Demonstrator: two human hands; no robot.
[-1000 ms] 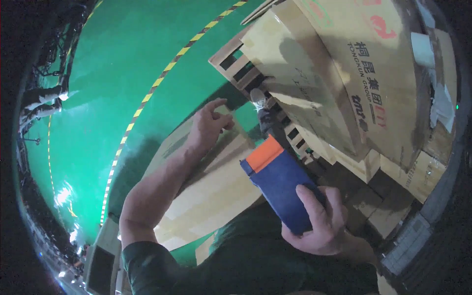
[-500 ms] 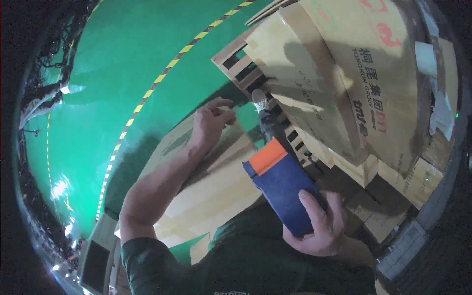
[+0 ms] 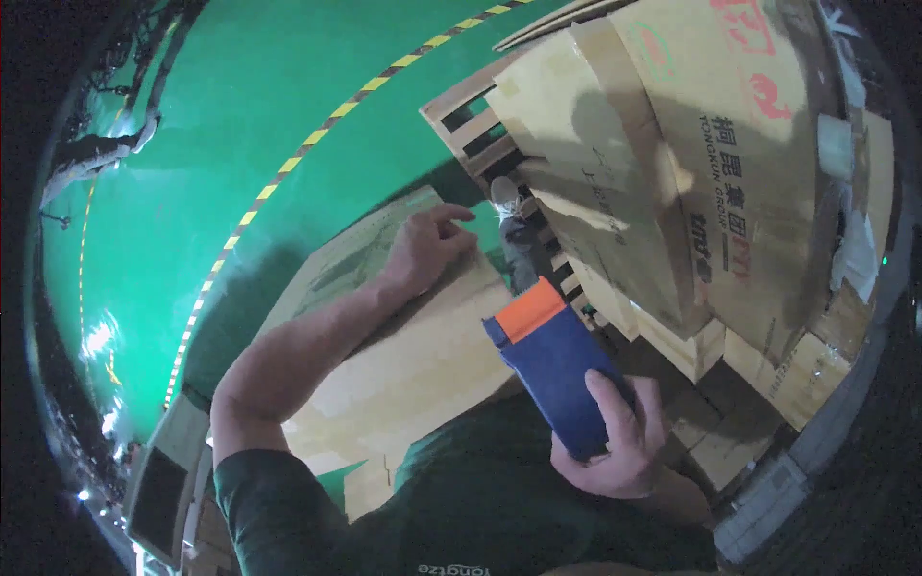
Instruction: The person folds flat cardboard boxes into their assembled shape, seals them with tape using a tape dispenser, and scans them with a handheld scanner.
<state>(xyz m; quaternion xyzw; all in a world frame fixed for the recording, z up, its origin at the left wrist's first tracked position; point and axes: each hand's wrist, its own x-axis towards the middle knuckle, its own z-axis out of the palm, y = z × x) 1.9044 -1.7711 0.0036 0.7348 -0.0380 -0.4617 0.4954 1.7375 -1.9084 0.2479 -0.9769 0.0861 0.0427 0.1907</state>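
Observation:
My right hand (image 3: 619, 437) is wrapped round a blue tape dispenser (image 3: 567, 384) with an orange end, its thumb lying along the near side. The dispenser tilts up and to the left, in front of my dark shirt. My left hand (image 3: 432, 250) is over the far right part of a cardboard box (image 3: 394, 384), fingers bent and partly spread, nothing visible in them. A strip of tape runs across the box, partly hidden by my left forearm.
To the right, a large printed carton (image 3: 634, 173) sits on a wooden pallet (image 3: 471, 125). My shoe (image 3: 506, 197) is beside the pallet. Yellow-and-black tape (image 3: 298, 154) curves over the green floor (image 3: 240, 86). A person's leg (image 3: 96, 154) shows at far left.
My left hand has shifted slightly right and down, lower over the box, its fingers reaching further out. The dispenser stays in my right hand, barely moved. The view has shifted a little.

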